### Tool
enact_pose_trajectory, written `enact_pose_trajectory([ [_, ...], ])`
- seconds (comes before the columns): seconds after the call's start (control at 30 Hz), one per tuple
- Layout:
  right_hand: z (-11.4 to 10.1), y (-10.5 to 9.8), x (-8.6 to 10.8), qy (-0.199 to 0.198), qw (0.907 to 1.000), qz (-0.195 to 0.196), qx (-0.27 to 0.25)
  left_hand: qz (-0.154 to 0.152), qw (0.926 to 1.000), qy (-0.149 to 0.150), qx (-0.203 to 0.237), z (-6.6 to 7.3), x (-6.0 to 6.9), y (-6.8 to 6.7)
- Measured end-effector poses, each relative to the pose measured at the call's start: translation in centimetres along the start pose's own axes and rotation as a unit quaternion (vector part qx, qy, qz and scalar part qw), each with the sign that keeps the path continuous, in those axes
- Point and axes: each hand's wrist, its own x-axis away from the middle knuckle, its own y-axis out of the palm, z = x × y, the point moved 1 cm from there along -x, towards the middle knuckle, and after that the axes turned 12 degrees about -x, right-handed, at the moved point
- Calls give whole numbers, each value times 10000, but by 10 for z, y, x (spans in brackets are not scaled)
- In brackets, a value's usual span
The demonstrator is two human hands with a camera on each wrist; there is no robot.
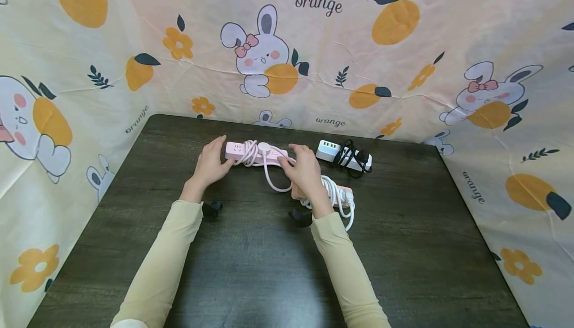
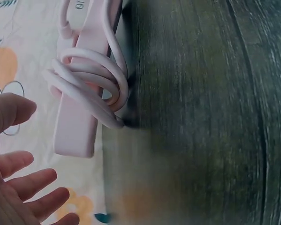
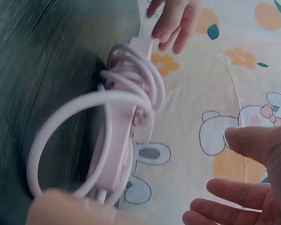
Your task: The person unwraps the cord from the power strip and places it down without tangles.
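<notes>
A pink power strip (image 1: 280, 154) lies near the back of the table, its pale pink cord (image 1: 251, 152) looped around it and its plug (image 1: 264, 147) on top. My left hand (image 1: 211, 161) is beside the strip's left end; in the left wrist view its fingers (image 2: 39, 180) are spread, apart from the strip. My right hand (image 1: 305, 168) is at the right end with thumb and fingers parted. The right wrist view shows those fingers (image 3: 234, 199) away from the strip, holding nothing.
Under my right forearm lies a peach power strip (image 1: 297, 192) with a coiled white cord (image 1: 332, 188). Behind it to the right is a white power strip (image 1: 327, 150) wrapped in black cord (image 1: 347, 154). A printed cloth (image 1: 314, 44) hangs behind the dark table (image 1: 251, 263).
</notes>
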Motion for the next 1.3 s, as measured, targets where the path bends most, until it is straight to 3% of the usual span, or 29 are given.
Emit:
enact_pose_trajectory([
  [0.17,-4,8,-6,125,9995,-177,-227,-123,9974,-155,690,-7,-6,5],
  [0.33,-6,16,-11,27,9996,-118,-272,-139,9926,-307,1167,-10,-10,11],
  [0.63,-8,28,-20,118,9990,-223,-359,-302,9722,-724,2206,-12,-18,22],
  [0.8,-8,33,-22,164,9990,-222,-343,-505,9653,-913,2394,-16,-23,26],
  [0.97,-7,34,-21,251,9988,-284,-326,-530,9710,-823,2181,-18,-24,29],
  [1.3,-5,33,-19,375,9976,-455,-352,-367,9855,-236,1638,-17,-25,32],
])
